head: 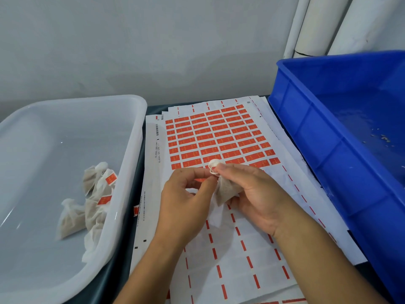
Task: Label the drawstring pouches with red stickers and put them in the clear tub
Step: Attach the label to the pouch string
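My right hand [252, 191] holds a small beige drawstring pouch [226, 190] above the sticker sheet [219, 137], thumb and fingers pinching its gathered white top. My left hand [186, 194] meets it from the left, fingertips pinching at the pouch's neck, with a red sticker [201, 179] showing just under the fingers. The clear tub [129, 150] stands at the left and holds several pouches [92, 205], some with red stickers on them. Rows of red stickers fill the upper half of the sheet.
A blue plastic crate [328, 150] stands at the right, its edge over the paper sheets. A loose red sticker [136, 210] lies on the dark table beside the tub. A grey wall and white pipes [317, 25] stand behind.
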`<state>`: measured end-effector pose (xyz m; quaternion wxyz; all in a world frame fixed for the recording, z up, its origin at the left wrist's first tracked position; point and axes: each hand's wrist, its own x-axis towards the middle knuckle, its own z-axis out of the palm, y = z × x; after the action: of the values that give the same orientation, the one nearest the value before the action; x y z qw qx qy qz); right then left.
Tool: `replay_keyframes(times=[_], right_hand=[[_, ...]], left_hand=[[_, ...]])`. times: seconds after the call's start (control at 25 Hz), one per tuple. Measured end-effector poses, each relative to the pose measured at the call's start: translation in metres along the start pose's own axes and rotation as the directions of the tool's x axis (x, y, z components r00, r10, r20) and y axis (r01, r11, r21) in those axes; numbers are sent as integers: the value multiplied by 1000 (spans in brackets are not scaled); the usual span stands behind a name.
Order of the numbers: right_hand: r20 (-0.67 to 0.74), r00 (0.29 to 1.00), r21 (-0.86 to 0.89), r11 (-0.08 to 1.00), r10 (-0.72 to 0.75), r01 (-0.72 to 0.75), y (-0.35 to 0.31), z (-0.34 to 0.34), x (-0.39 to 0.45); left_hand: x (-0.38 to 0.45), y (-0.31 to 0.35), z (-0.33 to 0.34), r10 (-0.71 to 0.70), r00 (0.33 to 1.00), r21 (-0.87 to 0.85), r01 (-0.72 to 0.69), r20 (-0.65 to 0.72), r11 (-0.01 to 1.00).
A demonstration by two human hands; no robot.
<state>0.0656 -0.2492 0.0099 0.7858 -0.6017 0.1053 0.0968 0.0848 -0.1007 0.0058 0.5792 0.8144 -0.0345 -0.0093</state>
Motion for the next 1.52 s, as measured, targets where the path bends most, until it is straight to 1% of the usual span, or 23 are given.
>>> replay_keyframes(times=[0.08,0.16,0.28,0.44,0.52,0.64,0.72,0.84,0.92,1.04,1.16,1.32,1.4,1.44,1.52], right_hand=[[-22,999,-25,999,-24,23,0,0,-1],[-38,998,-56,998,-40,38,-1,2,-1],[-57,995,-183,980,-86,74,0,2,-3],[-46,986,-257,956,-158,141,-1,2,-4],[-55,981,-280,946,-185,162,-1,2,-4],[-81,970,-304,932,-230,196,-1,2,-3],[-73,960,-334,913,-271,232,-1,2,-3],[-12,943,-418,859,-332,297,-2,8,-5],[31,938,-468,825,-344,318,0,12,-5],[78,929,-498,793,-362,351,4,14,-6],[78,914,-542,753,-398,374,5,12,-6],[61,915,-589,726,-398,355,4,7,-5],[56,912,-612,707,-407,353,4,6,-5],[48,909,-631,693,-414,349,4,6,-4],[-16,899,-650,688,-437,323,5,5,-3]], left_hand=[[-1,1,0,-1,1000,-3,1,24,1000],[-2,5,0,-17,999,-54,19,32,998],[-4,11,-1,-32,999,-99,36,42,994],[-3,11,-6,-147,985,-211,164,94,964],[-2,11,-6,-161,982,-220,179,97,959],[-1,12,-4,-124,992,-201,125,16,972],[0,10,-3,-107,994,-192,99,-31,976],[3,7,-6,-74,993,-209,53,-95,976],[4,6,-10,-32,991,-225,2,-132,974],[5,5,-14,-7,981,-248,-43,-195,968],[5,4,-17,43,952,-227,-116,-303,967],[4,3,-18,114,878,-129,-194,-465,972],[5,2,-17,130,872,-106,-203,-471,973],[7,0,-18,124,889,-99,-186,-441,978],[11,-2,-19,54,947,-101,-91,-316,991]])
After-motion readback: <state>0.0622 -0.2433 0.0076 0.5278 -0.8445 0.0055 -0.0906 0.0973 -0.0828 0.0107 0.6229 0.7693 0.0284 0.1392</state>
